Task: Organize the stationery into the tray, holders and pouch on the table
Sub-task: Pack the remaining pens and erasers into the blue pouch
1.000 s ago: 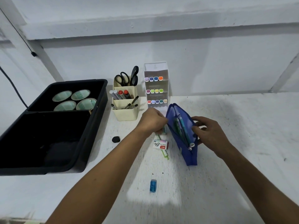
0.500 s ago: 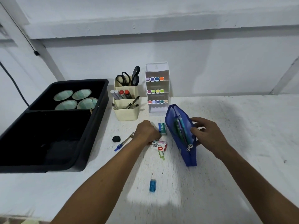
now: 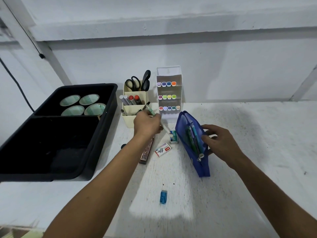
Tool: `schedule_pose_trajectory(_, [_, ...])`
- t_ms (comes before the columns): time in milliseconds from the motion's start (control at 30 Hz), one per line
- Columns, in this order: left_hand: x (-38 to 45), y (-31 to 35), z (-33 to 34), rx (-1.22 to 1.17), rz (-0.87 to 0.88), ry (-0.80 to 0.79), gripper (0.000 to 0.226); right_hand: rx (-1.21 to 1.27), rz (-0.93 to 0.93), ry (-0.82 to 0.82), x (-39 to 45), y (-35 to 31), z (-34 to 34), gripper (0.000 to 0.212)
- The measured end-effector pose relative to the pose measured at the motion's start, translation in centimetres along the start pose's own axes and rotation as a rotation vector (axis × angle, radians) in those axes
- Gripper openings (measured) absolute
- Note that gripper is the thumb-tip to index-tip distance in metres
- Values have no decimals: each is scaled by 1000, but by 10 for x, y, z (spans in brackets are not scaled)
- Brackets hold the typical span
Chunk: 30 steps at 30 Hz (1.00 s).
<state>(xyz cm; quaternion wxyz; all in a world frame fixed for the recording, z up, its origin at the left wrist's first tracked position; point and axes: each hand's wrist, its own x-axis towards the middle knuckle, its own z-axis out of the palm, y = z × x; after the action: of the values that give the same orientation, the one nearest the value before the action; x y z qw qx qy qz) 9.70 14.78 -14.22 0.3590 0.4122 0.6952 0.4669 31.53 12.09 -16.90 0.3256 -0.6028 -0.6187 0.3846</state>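
Sorting loose stationery, mid-step: my left hand point(image 3: 147, 125) is curled round a pale green pen point(image 3: 155, 117), lifted just in front of the cream three-tier desk holder point(image 3: 135, 107) that carries scissors point(image 3: 137, 83) and markers. My right hand point(image 3: 217, 143) grips the rim of the blue mesh zip pouch point(image 3: 192, 143), which stands open on the white table point(image 3: 240, 169) with several pens already inside. Next move, as I judge it: the pen must be steered tip-down either into the holder's front slot or across into the pouch mouth; which one I cannot tell. Remaining loose: white staple box point(image 3: 163, 149), green-and-white small box point(image 3: 173, 136), blue sharpener point(image 3: 163, 196), dark patterned flat case point(image 3: 146, 151) beside my forearm. Black plastic tray point(image 3: 96, 152) at left holds four round tape rolls point(image 3: 80, 105); white tiered marker rack point(image 3: 169, 93) stands filled. Against half a second earlier: the left hand was low on the table near the staple box and has risen toward the holder with the pen; the pouch and right hand are unchanged.
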Motion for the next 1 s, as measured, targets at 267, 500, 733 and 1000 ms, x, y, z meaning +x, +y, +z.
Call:
schedule_pose_trajectory(267, [-25, 28, 31, 114, -72, -388, 11, 14, 3, 3, 1, 1, 1, 35])
schedule_pose_trajectory(500, [-28, 18, 61, 322, 70, -358, 22, 46, -20, -1, -2, 2, 1, 35])
schedule_pose_trajectory(733, [-14, -3, 16, 510, 131, -247, 19, 48, -9, -15, 1, 4, 6, 33])
schedule_pose_trajectory(1000, [-5, -57, -53, 1119, 46, -135, 18, 37, 7, -40, 5, 4, 14, 33])
